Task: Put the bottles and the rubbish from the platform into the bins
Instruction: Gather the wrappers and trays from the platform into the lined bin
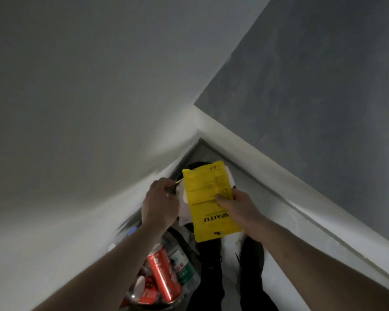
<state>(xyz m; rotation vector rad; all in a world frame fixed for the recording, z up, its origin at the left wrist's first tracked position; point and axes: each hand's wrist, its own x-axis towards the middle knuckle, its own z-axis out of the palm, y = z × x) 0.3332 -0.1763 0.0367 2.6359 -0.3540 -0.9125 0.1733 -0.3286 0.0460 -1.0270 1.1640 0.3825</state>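
My right hand [238, 208] pinches a flat yellow packet [208, 198] with black print, holding it up in front of me over the corner of the floor. My left hand [161, 202] grips crumpled white paper rubbish [184, 209] just left of the packet. Behind the packet the dark rim of a bin [194, 165] shows in the corner, mostly hidden. Below my left forearm another bin [157, 304] holds a red can [163, 274], a clear bottle with a green label [184, 263] and other bottles.
Two walls meet in a corner with a white skirting board [279, 182] running along the right. My dark shoes [252, 259] stand on the pale floor next to the bins. A blue bottle cap [131, 231] shows left of my left forearm.
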